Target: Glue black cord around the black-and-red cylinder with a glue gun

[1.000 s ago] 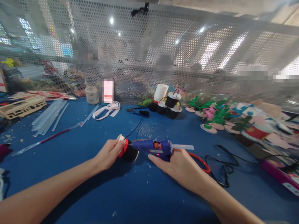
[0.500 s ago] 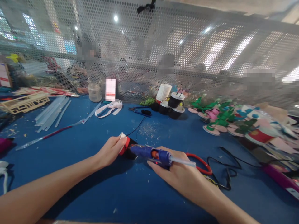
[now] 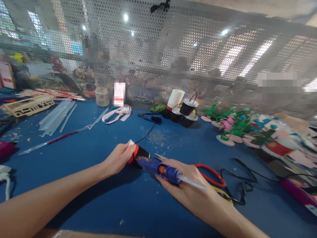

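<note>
Perforated grey screen (image 3: 143, 46) behind blue table (image 3: 148, 211)

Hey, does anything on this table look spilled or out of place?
Slightly: pale crumbs are scattered across the blue table beyond the red-and-black cup, looking like loose debris. The black cable near the right hand also lies in untidy loops. Nothing looks clearly damaged.

- Words, brands, numbers: none can be read.
- Bright upright panel (image 3: 119, 92) beside the clear jar (image 3: 102, 97): a red band crosses its lower part; any print there is too small to make out.
- Second upright panel (image 3: 7, 76), far left: a red patch low on its face, lettering illegible.
- Red piece (image 3: 276, 147) among the crafts at right: a round yellowish mark, with nothing legible on it.
</note>
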`<state>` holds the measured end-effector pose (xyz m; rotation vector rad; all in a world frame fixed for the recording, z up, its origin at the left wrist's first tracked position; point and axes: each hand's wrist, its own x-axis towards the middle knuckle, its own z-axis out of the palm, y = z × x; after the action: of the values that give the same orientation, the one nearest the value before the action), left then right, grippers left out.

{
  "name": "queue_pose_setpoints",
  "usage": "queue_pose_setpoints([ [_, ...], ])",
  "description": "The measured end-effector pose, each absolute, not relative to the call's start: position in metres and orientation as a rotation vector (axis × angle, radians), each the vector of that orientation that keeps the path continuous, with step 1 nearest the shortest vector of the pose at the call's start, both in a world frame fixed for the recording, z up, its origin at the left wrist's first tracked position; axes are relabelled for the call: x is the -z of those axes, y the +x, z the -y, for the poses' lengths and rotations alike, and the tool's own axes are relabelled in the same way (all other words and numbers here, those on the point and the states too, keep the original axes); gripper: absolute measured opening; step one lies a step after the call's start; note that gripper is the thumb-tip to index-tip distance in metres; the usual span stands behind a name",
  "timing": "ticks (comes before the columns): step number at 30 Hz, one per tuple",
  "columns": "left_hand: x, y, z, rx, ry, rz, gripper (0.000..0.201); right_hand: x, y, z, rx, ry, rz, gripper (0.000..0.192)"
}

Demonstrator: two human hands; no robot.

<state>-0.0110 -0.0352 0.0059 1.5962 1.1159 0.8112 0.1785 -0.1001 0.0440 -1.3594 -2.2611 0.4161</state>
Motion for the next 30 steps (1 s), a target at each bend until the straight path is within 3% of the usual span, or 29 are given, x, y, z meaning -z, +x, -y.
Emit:
queue_pose_setpoints([
  [30,-0.007,-0.014,0.037,-0.714,1.800,-1.140,0.038,-0.047,0.185,0.088,-0.547,-1.488,2.082,0.015],
])
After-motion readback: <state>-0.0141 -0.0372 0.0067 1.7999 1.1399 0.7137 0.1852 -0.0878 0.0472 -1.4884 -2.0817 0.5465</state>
